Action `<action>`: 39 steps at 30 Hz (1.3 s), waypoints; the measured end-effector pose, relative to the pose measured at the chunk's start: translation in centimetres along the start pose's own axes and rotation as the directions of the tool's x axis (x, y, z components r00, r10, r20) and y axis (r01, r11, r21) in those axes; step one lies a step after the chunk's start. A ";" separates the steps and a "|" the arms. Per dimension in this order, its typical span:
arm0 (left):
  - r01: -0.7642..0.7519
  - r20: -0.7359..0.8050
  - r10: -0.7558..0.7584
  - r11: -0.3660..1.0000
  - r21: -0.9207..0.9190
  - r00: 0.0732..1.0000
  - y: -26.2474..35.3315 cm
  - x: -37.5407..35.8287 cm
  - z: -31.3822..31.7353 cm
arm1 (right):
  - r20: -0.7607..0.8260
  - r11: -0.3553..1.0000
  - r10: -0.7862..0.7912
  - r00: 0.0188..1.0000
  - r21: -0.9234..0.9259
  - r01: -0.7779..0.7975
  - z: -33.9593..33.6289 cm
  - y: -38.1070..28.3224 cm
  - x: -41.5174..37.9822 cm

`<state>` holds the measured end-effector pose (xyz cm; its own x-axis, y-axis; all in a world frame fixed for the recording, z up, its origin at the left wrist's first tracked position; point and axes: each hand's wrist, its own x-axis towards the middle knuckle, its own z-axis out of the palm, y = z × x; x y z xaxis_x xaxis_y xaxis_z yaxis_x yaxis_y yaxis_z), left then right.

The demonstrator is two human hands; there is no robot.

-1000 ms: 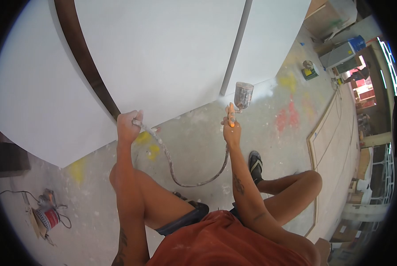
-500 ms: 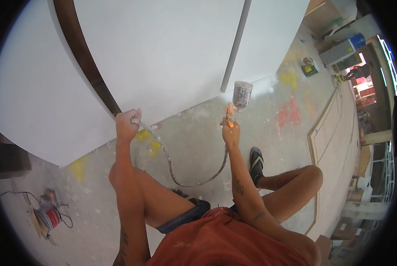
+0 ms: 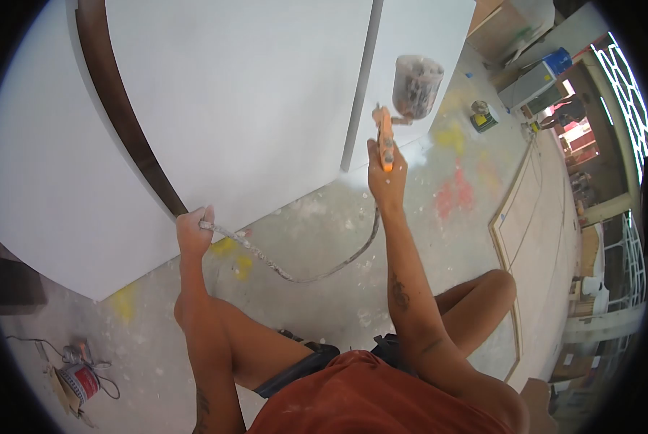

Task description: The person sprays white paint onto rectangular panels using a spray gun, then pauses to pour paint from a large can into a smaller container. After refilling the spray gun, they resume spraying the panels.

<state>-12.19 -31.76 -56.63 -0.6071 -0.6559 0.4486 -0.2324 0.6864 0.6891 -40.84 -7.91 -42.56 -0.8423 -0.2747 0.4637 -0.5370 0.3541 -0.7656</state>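
Observation:
My right hand (image 3: 387,177) is closed round the handle of an orange spray gun (image 3: 387,141), whose speckled paint cup (image 3: 418,87) stands out to the right over the white panel (image 3: 251,94). A pale mist hangs by the panel's lower edge, below the gun. From the gun a paint-crusted hose (image 3: 288,275) curves down and across to my left hand (image 3: 194,230). That hand is closed on the hose, beside the lower end of the dark curved strip (image 3: 125,108) in the panel. A thin grey strip (image 3: 362,87) runs down the panel left of the gun.
Yellow and red paint stains mark the concrete floor (image 3: 316,311). An open can (image 3: 483,117) stands at the upper right, near a wooden-edged board (image 3: 534,253). A red-and-white bucket (image 3: 78,383) with cords lies lower left. Another person (image 3: 568,112) is in the right background.
My right hand and the spray gun have moved up and away, over the panel, and the hose hangs in a shallower curve. My left hand still grips the hose. The view has shifted slightly.

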 end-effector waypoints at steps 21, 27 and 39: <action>0.079 0.001 -0.079 0.997 -0.014 0.997 0.4 0.4 -0.3 | -0.164 0.922 -0.372 0.914 0.048 0.384 -1.9 -16.6 14.7; 0.059 -0.015 -0.060 0.998 -0.034 0.998 0.3 0.3 0.2 | -0.151 0.921 -0.381 0.912 0.024 0.389 -2.9 -17.4 14.9; -0.016 0.005 0.016 0.999 -0.035 1.000 0.1 0.3 0.5 | 0.009 0.993 -0.098 0.995 -0.058 0.099 -1.9 -8.4 6.5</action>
<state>-12.80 -31.74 -56.69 -0.6149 -0.6430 0.4566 -0.1960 0.6854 0.7012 -41.91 -10.95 -32.22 -0.7849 -0.3166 0.5326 -0.6193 0.3767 -0.6889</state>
